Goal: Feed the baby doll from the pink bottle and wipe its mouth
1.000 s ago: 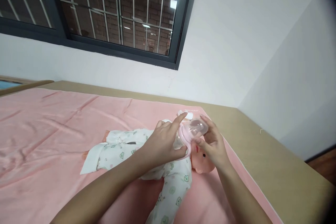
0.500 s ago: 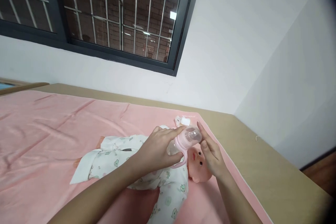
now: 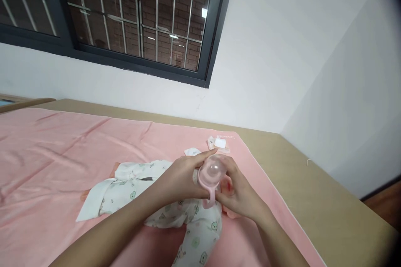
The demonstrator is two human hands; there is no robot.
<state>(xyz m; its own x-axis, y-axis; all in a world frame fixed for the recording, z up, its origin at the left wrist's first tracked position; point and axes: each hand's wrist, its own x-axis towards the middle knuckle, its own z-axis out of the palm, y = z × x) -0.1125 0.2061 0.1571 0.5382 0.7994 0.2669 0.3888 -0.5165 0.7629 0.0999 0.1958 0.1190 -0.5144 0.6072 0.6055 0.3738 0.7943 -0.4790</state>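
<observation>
Closest to us, the bottle (image 3: 212, 171) sits between two hands, raised in front of the doll's upper body, so neither hand has to reach for it. The left hand (image 3: 183, 178) takes it from the left, fingers grasping with the index finger along the far side and the thumb on the near side, by the pink handle (image 3: 209, 200). The right hand (image 3: 241, 190) takes it from the right, fingers curled about the clear domed cap (image 3: 216, 166) and thumb close to that handle; we cannot see every point where these fingers meet the plastic. Thus the bottle lies to the right of the left fingers and to the left of the right ones. Its long axis points mostly at us, cap foremost, so we see it strongly foreshortened, while the base is hidden; the handle hangs on our side, between the thumbs. Behind and below, we find the doll (image 3: 192, 238) lying crosswise, feet to the left, one sleeve stretching our way, its head partly covered by the right hand. It lies on a pink cloth (image 3: 78, 142), with a small packet (image 3: 220, 143) beyond the hands. Past that we see the tabletop (image 3: 275, 154), then the white wall (image 3: 266, 58) and barred window (image 3: 131, 16).
</observation>
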